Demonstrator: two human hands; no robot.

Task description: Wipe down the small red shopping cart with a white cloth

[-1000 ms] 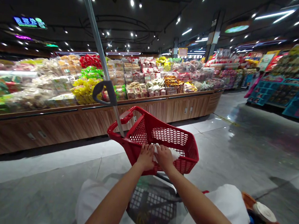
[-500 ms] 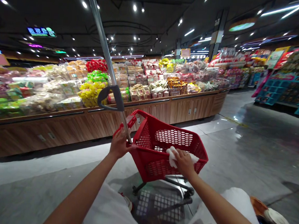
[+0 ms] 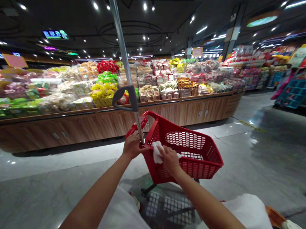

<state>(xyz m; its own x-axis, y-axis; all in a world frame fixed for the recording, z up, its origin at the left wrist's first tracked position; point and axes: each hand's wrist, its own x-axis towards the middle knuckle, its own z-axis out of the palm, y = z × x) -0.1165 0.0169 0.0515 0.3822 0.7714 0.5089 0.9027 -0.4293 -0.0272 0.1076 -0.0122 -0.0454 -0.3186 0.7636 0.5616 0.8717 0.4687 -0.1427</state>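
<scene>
A red plastic shopping basket (image 3: 190, 145) with a perforated mesh body stands on a wheeled trolley in front of me. My left hand (image 3: 132, 145) grips its near left rim, right beside a slim metal pole (image 3: 122, 52) topped by a dark curved handle (image 3: 126, 97). My right hand (image 3: 170, 160) presses a crumpled white wipe (image 3: 157, 152) against the near rim. The wipe is partly hidden under my fingers. The basket's inside looks bare where it shows.
A long wood-fronted display counter (image 3: 142, 119) piled with bagged snacks runs across the far side. Teal racks (image 3: 295, 92) stand at the right. Polished grey floor (image 3: 244, 160) surrounds the trolley. White fabric (image 3: 248, 217) and an orange-edged object (image 3: 274, 217) lie low at the bottom right.
The basket and the store scene have shifted right in view. My left hand stays on the rim, and my right hand has moved the wipe left along the near rim.
</scene>
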